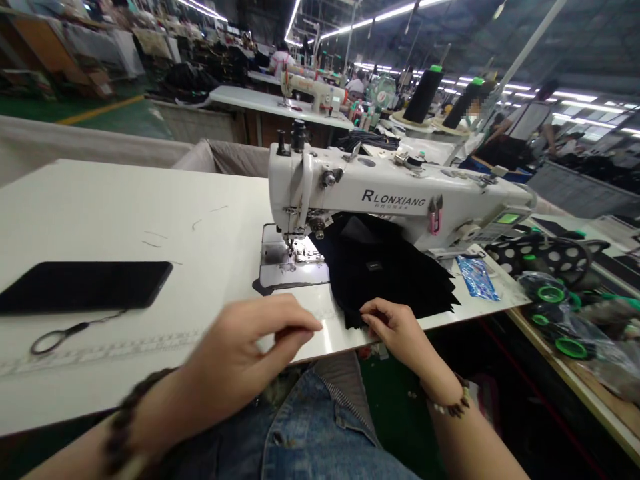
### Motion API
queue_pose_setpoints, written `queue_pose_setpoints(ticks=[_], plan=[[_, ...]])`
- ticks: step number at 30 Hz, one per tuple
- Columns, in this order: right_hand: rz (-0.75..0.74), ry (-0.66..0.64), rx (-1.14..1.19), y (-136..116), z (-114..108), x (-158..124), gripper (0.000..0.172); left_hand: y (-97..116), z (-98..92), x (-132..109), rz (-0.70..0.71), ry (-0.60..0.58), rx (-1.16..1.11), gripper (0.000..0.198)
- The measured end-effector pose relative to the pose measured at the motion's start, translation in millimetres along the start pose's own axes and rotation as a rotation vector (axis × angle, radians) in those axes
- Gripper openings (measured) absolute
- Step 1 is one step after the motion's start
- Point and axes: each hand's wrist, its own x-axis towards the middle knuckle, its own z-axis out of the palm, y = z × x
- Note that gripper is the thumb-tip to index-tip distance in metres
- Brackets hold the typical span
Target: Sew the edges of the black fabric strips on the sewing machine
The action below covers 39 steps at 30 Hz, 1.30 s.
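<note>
My left hand [245, 347] hovers over the table's front edge. Its thumb and forefinger are pinched together, with nothing visible between them. At the near edge of a stack of black fabric pieces [395, 280], my right hand [395, 327] pinches the top piece between thumb and fingertips. The fabric carries a small dark label [374, 266] and runs under the arm of a white sewing machine [345, 187]. Left of the stack, the machine's lit needle plate [295, 272] shows bare metal under the presser foot [290, 248].
A black phone [85, 287] with a ring strap [50, 341] lies on the white table [120, 220]. Loose thread bits are scattered behind it. Right of the fabric are a blue packet [477, 278] and bagged green-rimmed spools [553, 313]. Thread cones [425, 93] stand behind the machine.
</note>
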Motion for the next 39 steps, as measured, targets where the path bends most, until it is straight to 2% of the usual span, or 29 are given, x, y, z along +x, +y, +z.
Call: queue_pose_setpoints(ticks=[4, 7, 10, 15, 18, 22, 25, 28, 31, 35, 39], plan=[[0.028, -0.018, 0.049, 3, 1, 0, 0.013, -20, 50.4, 27, 0.019, -0.210, 0.115, 0.023], [0.026, -0.022, 0.050, 2, -1, 0, 0.016, -31, 71.1, 46, -0.042, -0.293, 0.157, 0.017], [-0.017, -0.053, 0.054, 0, -6, 0, 0.018, -37, 71.2, 55, -0.079, -0.300, 0.090, 0.014], [-0.085, -0.092, 0.058, -2, -11, -1, 0.015, -40, 65.8, 53, -0.121, -0.259, -0.026, 0.012], [-0.062, -0.076, 0.078, 0, -8, 1, 0.018, -41, 66.0, 52, -0.133, -0.276, -0.034, 0.012], [0.014, -0.118, 0.143, 3, -7, 4, 0.020, -42, 63.0, 52, -0.181, -0.307, -0.065, 0.016], [0.011, -0.135, 0.126, 0, -11, 5, 0.019, -42, 60.3, 51, -0.176, -0.293, -0.086, 0.016], [-0.122, -0.031, 0.040, -6, -14, 6, 0.013, -43, 60.7, 49, -0.151, -0.266, -0.015, 0.022], [-0.282, 0.221, -0.029, -7, -11, 7, 0.009, -46, 64.0, 55, -0.073, -0.199, 0.105, 0.039], [-0.439, 0.522, -0.183, -5, -5, 11, 0.016, -61, 69.7, 81, -0.092, -0.078, 0.162, 0.043], [-0.538, 0.645, -0.354, -16, -20, -2, 0.026, -69, 73.2, 110, -0.069, -0.054, 0.151, 0.045]])
